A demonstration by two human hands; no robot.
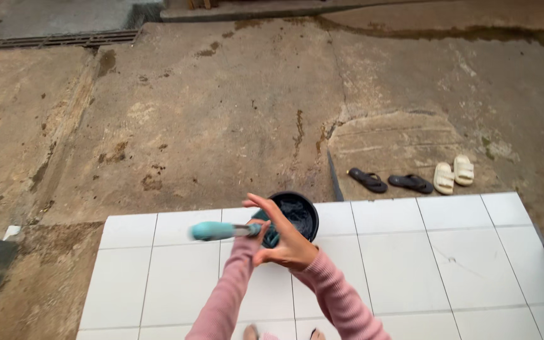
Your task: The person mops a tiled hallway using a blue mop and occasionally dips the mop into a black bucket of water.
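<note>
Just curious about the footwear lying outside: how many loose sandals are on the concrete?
4. Two black flip-flops lie side by side on the concrete just beyond the white tiles; two cream slides lie right of them. None appears hidden.

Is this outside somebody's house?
Probably, yes: it looks like an outdoor yard. There is stained bare concrete ground, a white tiled step, and slippers left beside a drain grate.

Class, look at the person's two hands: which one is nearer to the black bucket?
The right hand: it overlaps the black bucket at its near rim. The left hand, mostly hidden behind it, grips the teal-handled tool just left of the bucket.
</note>
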